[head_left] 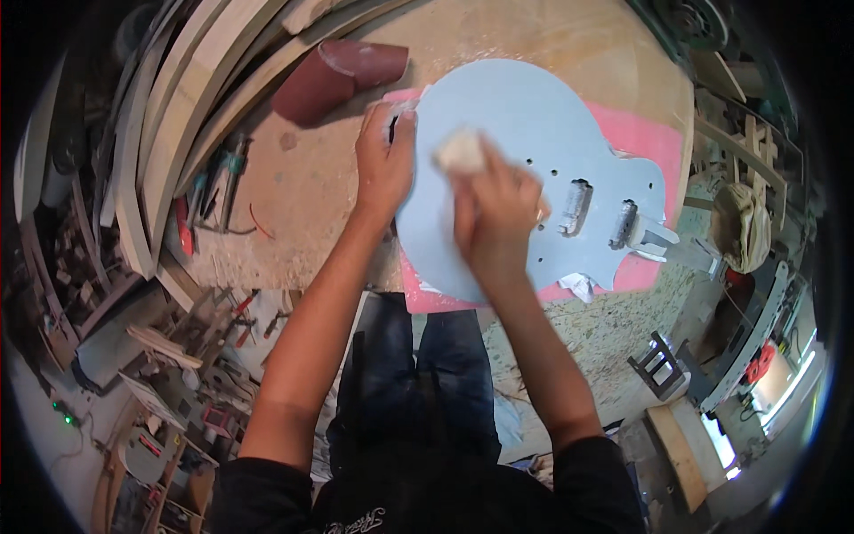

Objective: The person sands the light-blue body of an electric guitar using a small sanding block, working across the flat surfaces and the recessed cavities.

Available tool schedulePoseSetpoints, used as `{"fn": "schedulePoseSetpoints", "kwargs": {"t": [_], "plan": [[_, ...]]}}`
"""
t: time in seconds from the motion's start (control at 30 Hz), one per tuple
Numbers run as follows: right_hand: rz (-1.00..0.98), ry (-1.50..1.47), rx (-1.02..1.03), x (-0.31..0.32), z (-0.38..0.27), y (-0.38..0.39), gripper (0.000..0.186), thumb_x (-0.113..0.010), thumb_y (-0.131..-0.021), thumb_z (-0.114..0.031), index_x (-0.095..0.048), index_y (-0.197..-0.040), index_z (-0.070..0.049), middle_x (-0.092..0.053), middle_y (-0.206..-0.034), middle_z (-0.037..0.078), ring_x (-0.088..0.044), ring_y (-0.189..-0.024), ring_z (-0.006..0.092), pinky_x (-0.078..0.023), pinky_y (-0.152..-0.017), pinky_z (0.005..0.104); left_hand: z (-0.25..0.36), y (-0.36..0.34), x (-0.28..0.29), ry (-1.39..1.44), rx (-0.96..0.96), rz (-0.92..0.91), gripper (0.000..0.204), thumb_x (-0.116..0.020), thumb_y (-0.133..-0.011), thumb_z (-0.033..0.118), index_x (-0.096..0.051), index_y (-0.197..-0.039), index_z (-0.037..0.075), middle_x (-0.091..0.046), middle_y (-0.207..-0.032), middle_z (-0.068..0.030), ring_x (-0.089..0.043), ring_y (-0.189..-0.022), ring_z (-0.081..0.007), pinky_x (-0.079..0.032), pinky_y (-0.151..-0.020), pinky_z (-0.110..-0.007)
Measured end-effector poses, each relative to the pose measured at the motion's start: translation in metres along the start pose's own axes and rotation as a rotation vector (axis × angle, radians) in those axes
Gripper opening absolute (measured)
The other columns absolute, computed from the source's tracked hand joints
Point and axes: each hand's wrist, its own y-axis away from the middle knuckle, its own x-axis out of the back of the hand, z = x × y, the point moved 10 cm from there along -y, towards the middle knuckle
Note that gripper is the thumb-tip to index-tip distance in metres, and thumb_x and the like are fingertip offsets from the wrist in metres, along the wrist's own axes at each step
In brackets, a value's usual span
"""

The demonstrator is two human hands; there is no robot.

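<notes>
Sky-blue guitar body, head view: it lies flat over a pink sheet, which shows beyond its edges, on a workbench. The right hand is above the body's left half, its fingers curled closely about a small whitish block; both are blurred, and whether the block touches the surface cannot be told. The left hand rests against the body's left edge, thumb parted from the fingers by a narrow gap; how firmly it grips the edge cannot be told. To the right of the block, the body bears several small dark holes and two oblong cut-outs. A crumpled white scrap protrudes from beneath its near edge. Left of the body's far edge lies a curled brownish-red sheet; farther left are a green-handled tool and, beyond it, long curved wooden strips.
</notes>
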Motion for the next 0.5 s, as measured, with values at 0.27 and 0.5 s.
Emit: {"fn": "schedulePoseSetpoints", "kwargs": {"t": [0.27,0.5], "plan": [[-0.237,-0.050,0.030,-0.016,-0.028,0.114,0.028,-0.075,-0.081,-0.010,-0.078,-0.107,-0.020,-0.060,-0.151,0.009,-0.056,-0.119,0.0394,-0.042,-0.098,0.0536,-0.006,0.003,0.010,0.169,0.044,-0.098,0.035,-0.048,-0.111,0.024,-0.069,-0.118,-0.004,-0.070,-0.109,-0.0157,-0.064,-0.101,-0.0235,-0.049,-0.093,-0.036],[0.019,0.053,0.082,-0.020,-0.023,-0.026,0.018,-0.070,-0.086,-0.012,-0.073,-0.103,-0.014,-0.062,-0.147,0.010,-0.056,-0.118,0.0407,-0.041,-0.097,0.0553,-0.016,0.001,0.000,0.401,0.233,-0.221,0.078,-0.020,-0.114,0.056,-0.069,-0.129,-0.003,-0.073,-0.120,-0.0139,-0.067,-0.112,-0.0223,-0.050,-0.103,-0.036]]}}
